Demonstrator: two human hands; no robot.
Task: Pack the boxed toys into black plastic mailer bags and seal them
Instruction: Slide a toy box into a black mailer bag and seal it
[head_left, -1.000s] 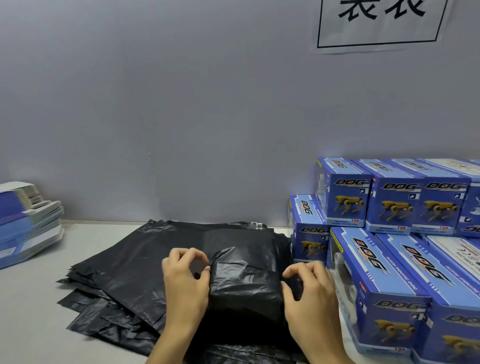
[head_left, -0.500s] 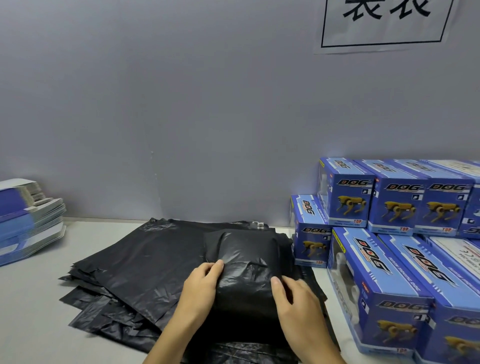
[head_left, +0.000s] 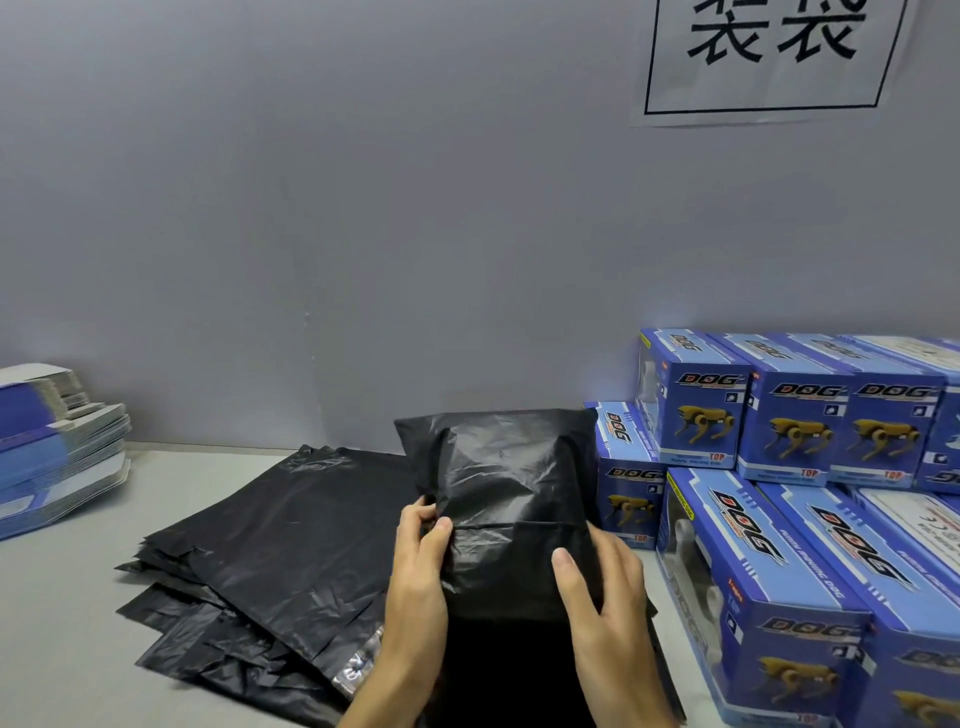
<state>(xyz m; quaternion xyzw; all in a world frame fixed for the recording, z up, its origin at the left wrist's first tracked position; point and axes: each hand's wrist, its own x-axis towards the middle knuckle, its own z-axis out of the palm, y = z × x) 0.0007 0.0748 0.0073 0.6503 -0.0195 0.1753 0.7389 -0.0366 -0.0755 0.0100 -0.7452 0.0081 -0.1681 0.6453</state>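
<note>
1. In the lower centre of the frame, the bagged box (head_left: 511, 499) stands up off the stack of empty mailer bags (head_left: 291, 551). Black plastic wraps it all round, and a folded flap edge runs across its near face.
2. The left hand (head_left: 418, 566) pinches the plastic at the left end of that fold line, thumb on the front and fingertips curled over the edge. The right hand (head_left: 605, 592) clasps the parcel's lower right side, thumb on the front and fingers wrapped behind.
3. The step appears to be closing the flap. To do it well, the person should pull the loose plastic taut around the box first, so that no air pocket or wrinkle sits under the seam.
4. The flap should then be pressed from one end to the other with flat fingers, the right hand bracing the box against the push.
5. Whether an adhesive strip is exposed cannot be told here.
6. Unpacked toy boxes (head_left: 779, 587) wait at the right of the frame, just beside the parcel. Flat cartons (head_left: 57, 447) sit at the far left.
</note>
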